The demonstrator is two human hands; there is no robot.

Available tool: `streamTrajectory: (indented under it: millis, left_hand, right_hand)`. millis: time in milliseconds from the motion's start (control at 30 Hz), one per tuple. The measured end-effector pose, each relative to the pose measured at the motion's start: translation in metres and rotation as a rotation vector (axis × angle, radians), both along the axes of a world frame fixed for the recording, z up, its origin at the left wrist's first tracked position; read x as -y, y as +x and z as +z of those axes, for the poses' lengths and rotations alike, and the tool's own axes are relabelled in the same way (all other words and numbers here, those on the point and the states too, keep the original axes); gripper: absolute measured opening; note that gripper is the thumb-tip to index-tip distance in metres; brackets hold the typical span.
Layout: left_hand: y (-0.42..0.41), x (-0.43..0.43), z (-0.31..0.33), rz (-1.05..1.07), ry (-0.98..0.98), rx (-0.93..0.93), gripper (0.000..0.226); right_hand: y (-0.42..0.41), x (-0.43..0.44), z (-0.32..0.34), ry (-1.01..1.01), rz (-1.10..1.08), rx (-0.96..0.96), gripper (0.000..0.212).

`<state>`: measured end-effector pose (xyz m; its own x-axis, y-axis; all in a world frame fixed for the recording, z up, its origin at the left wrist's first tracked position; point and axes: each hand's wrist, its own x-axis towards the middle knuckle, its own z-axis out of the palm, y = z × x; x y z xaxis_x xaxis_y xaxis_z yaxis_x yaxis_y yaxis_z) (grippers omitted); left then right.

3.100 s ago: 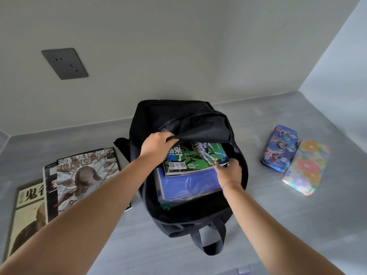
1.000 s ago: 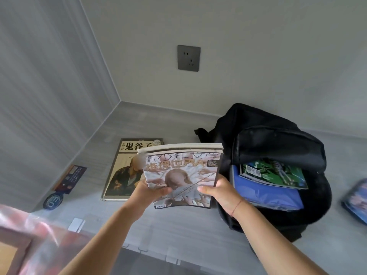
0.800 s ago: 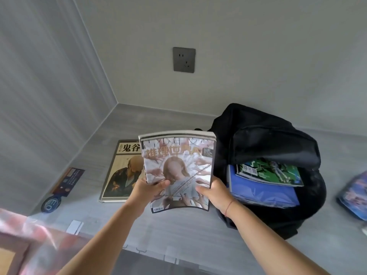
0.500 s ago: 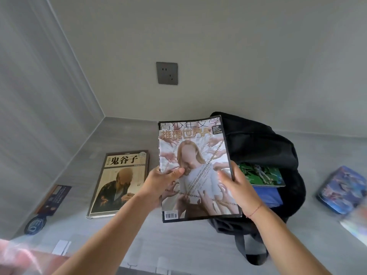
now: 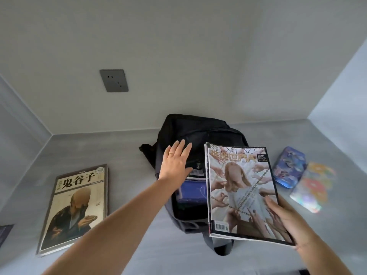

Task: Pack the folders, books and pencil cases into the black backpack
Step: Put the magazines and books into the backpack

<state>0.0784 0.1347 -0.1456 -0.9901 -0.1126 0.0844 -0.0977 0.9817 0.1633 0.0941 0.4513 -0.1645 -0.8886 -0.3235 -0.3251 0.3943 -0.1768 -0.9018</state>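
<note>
The black backpack (image 5: 200, 133) lies open in the middle of the grey surface, a blue folder (image 5: 192, 190) and a book edge showing inside. My right hand (image 5: 286, 221) grips the lower right corner of a magazine (image 5: 238, 187) with a pale figure on its cover, held over the bag's right side. My left hand (image 5: 175, 161) is stretched out flat, fingers straight, over the bag's upper flap. A tan book (image 5: 76, 205) with black characters lies flat to the left. Right of the bag lie two pencil cases, a blue one (image 5: 289, 167) and a flowered one (image 5: 311, 187).
Walls close in behind and on both sides. A grey wall socket (image 5: 113, 80) sits above the bag. A dark card (image 5: 5, 233) shows at the left edge.
My left hand let go of the magazine and reached toward the bag's flap. My right hand alone carried the magazine to the right, over the bag. The view swung right.
</note>
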Motion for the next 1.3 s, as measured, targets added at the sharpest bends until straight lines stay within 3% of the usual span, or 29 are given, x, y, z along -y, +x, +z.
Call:
streamTrajectory:
  millis: [100, 233, 333, 433, 633, 800, 933, 1067, 1300]
  left_hand:
    - [-0.027, 0.001, -0.006, -0.032, -0.069, 0.064, 0.078]
    - [-0.048, -0.001, -0.003, -0.080, 0.010, 0.033, 0.039]
    - [-0.059, -0.004, 0.019, 0.045, 0.230, -0.075, 0.029]
    - [-0.072, -0.008, 0.040, 0.044, 0.218, -0.160, 0.034]
    - [-0.070, -0.014, 0.039, -0.023, 0.158, -0.145, 0.039]
    - [-0.069, -0.013, 0.039, -0.008, 0.179, -0.129, 0.038]
    - [-0.068, -0.011, 0.039, 0.033, 0.239, -0.126, 0.039]
    - [-0.069, -0.010, 0.037, 0.053, 0.271, -0.117, 0.037]
    - [-0.072, -0.007, 0.035, 0.061, 0.310, -0.118, 0.037]
  right_hand:
    - [0.005, -0.014, -0.003, 0.008, -0.028, 0.012, 0.046]
    - [0.012, -0.020, -0.011, 0.096, -0.018, -0.015, 0.090]
    - [0.018, -0.018, -0.020, 0.083, 0.024, 0.029, 0.078]
    - [0.019, -0.008, -0.025, 0.197, 0.100, 0.035, 0.088]
    - [-0.004, 0.032, -0.015, 0.254, 0.241, 0.115, 0.022]
    - [-0.061, 0.061, -0.004, 0.358, 0.279, 0.125, 0.027]
    - [-0.090, 0.084, 0.000, 0.509, 0.258, 0.037, 0.008]
    - [-0.083, 0.079, -0.007, 0.482, 0.143, 0.067, 0.020]
    - [-0.034, 0.054, -0.019, 0.244, 0.083, 0.317, 0.041]
